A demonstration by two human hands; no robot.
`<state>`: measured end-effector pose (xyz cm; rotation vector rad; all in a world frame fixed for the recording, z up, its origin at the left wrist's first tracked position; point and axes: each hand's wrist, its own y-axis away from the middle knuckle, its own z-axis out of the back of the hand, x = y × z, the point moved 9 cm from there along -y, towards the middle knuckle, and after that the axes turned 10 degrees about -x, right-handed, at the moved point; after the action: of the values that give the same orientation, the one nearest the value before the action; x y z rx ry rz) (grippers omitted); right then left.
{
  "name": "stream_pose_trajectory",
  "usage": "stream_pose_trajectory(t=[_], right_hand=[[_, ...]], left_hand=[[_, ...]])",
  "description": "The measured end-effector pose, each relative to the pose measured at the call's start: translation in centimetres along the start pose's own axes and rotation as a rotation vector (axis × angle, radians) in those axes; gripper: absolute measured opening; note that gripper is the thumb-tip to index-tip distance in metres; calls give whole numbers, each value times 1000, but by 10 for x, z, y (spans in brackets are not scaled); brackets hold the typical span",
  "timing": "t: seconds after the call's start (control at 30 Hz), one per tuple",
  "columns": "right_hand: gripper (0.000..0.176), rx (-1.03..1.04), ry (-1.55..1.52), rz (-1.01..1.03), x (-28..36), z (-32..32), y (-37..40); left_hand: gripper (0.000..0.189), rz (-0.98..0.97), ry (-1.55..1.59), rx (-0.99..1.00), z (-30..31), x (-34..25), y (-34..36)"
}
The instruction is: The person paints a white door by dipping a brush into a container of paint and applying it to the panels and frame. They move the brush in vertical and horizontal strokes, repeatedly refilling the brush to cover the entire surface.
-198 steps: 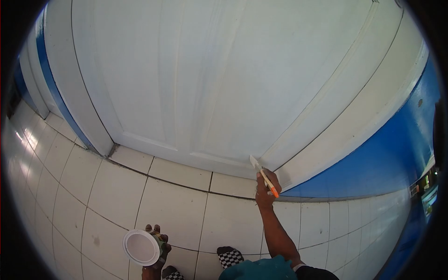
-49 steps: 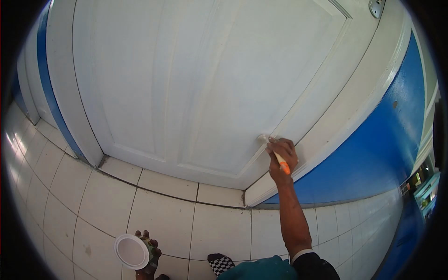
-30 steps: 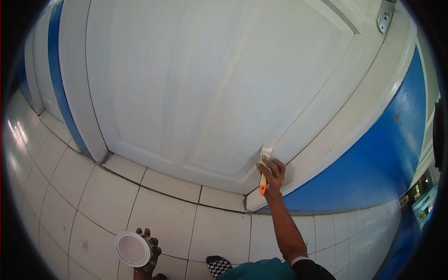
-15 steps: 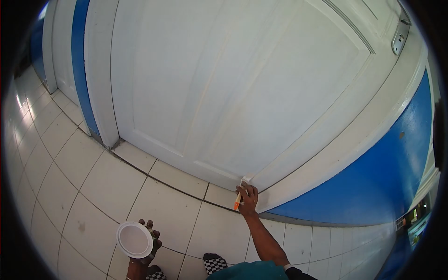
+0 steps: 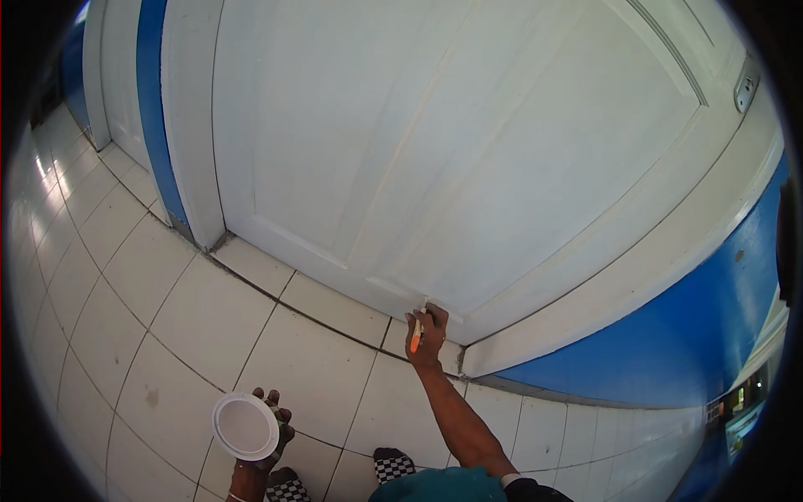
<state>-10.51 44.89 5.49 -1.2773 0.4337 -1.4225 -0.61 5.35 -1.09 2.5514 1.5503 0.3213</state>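
the paintbrush (image 5: pixel 416 340) is resting low on the white door (image 5: pixel 485 159), its bristle end meeting the lower moulding near the right corner and its orange handle tip pointing back toward the person. the right hand (image 5: pixel 430 335) is gripping it with curled fingers, which are hiding much of the handle. compared with a second ago, the brush is no longer following the right-hand moulding; it is now working lower and farther left, so attention is seemingly passing from the side strip to the bottom one. whether fresh paint is showing there, i cannot tell. nearer and to the left, the left hand (image 5: pixel 283 432) is gripping the round white tub (image 5: pixel 217 427), fingers wrapping its right side, its mouth facing up, well apart from the brush. farther out, checkered footwear (image 5: pixel 393 470) is standing on the pale tiles (image 5: pixel 318 360), and a blue wall (image 5: pixel 636 343) is running beyond the white frame (image 5: pixel 577 309) on the right.
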Motion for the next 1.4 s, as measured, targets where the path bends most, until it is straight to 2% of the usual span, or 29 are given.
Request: stream_pose_trajectory(t=[0.03,0.17,0.3,0.4,0.5,0.7,0.8,0.9,1.03,1.13,1.23,1.33,1.4], right_hand=[[24,21,18,69,14,-9,-3],[26,66,-108,49,25,-54,3],[36,256,-235,206,62,-83,-4],[41,402,-171,260,73,-81,-12],[43,448,-63,379,54,-54,-10],[45,394,181,350,-19,50,-9],[29,320,315,291,-37,102,-10],[24,247,282,188,-33,124,-6],[29,331,16,267,39,86,-33],[30,376,-153,232,53,42,-52],[28,388,-163,276,66,11,-81],[28,274,-59,366,84,14,-122],[28,65,17,489,117,41,-138]], left_hand=[[60,-8,1,-23,3,-3,1],[59,-40,7,-77,12,-15,7],[59,-51,18,-53,14,-23,10],[58,-56,16,-30,9,-26,10],[59,-68,39,-53,7,-26,10],[55,-63,80,-81,-3,-23,7],[55,-70,73,-86,-3,-23,7],[55,-58,89,-90,-7,-19,6],[56,-42,78,-84,-9,-13,2],[57,-25,50,-56,-7,-9,1],[58,-31,13,-33,-11,-9,4],[55,-49,46,-72,-17,-6,6],[53,-58,76,-99,-18,-8,9]])
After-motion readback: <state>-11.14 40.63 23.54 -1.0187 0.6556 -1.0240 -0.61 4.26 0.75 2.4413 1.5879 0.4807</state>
